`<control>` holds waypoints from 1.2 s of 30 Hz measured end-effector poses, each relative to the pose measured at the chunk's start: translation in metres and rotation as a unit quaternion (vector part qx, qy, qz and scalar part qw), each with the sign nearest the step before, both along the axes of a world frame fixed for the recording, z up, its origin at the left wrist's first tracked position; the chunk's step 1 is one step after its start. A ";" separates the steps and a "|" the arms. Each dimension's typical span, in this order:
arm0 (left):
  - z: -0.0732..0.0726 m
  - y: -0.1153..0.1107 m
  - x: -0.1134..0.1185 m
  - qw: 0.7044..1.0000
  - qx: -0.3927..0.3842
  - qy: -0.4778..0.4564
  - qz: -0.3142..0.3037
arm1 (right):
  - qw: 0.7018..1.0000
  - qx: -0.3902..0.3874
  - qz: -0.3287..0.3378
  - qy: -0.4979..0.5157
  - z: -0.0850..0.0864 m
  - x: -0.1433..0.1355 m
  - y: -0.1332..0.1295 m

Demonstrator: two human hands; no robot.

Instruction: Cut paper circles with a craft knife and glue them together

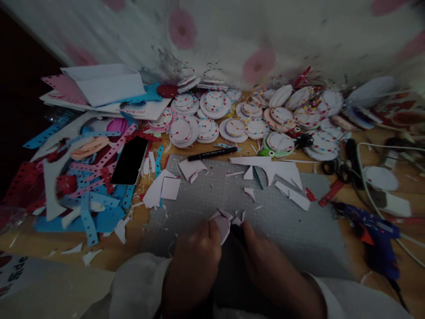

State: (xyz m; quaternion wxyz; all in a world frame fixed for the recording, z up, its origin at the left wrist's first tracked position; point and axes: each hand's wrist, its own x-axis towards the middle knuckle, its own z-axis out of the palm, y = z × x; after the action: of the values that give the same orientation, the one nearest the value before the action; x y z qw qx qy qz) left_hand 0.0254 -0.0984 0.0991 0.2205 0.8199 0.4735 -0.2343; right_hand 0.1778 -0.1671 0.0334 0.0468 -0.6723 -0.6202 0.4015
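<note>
Low in the middle of the view, my left hand (198, 252) is closed on a small white disc (223, 227) of card or foam sheet, holding it by its left side. Close beside it my right hand (265, 259) is wrapped round a black-handled tool (237, 233); its working end is dark and hidden, so its kind is unclear. The tool meets the disc's right edge or lies right against it. Small white offcuts (236, 220) stick up just beyond both. Under the hands lies a grey cutting mat (275, 230).
Round white layered pieces with beaded trim (215, 104) crowd the back. Coloured strips (88, 212) and a phone (130, 159) lie left. A black marker (212, 153) and white scraps (285, 173) lie ahead. Black scissors (336, 169) and a blue glue gun (375, 235) with cables are right.
</note>
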 end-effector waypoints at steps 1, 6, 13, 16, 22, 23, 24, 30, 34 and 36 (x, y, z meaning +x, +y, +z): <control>0.000 0.001 -0.002 1.000 -0.001 -0.007 0.007 | 1.000 -0.001 0.007 0.018 0.001 0.000 0.002; -0.003 0.009 -0.014 0.998 0.025 -0.055 0.011 | 0.995 0.059 0.023 0.081 0.005 0.002 0.015; -0.007 0.039 -0.027 0.952 0.099 -0.264 0.116 | 0.990 0.132 -0.006 0.057 0.006 0.008 0.044; -0.012 0.057 -0.033 0.888 0.116 -0.412 0.167 | 0.963 0.236 -0.077 0.106 0.007 0.009 0.060; -0.022 0.074 -0.028 0.617 -0.300 -0.658 0.311 | 0.908 0.371 -0.166 0.105 -0.003 0.009 0.073; -0.025 0.074 -0.024 0.562 -0.365 -0.664 0.331 | 0.908 0.375 -0.165 0.083 -0.005 0.009 0.072; -0.027 0.073 -0.019 0.516 -0.406 -0.663 0.360 | 0.910 0.379 -0.157 0.059 -0.006 0.010 0.071; -0.047 0.073 0.004 0.366 -0.410 -0.631 0.548 | 0.919 0.386 -0.078 -0.015 -0.003 0.013 0.064; -0.057 0.068 0.001 0.522 -0.353 -0.592 0.503 | 0.923 0.383 -0.028 -0.029 -0.004 0.014 0.065; -0.058 0.064 -0.002 0.634 -0.277 -0.572 0.442 | 0.917 0.397 -0.020 -0.032 -0.005 0.015 0.065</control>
State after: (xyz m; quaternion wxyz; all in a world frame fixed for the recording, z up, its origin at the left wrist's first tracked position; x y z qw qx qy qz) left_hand 0.0237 -0.0340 0.0415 0.7411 0.3831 0.4711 0.2863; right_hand 0.1927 -0.1018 0.0285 0.2978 -0.6230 -0.7164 0.0995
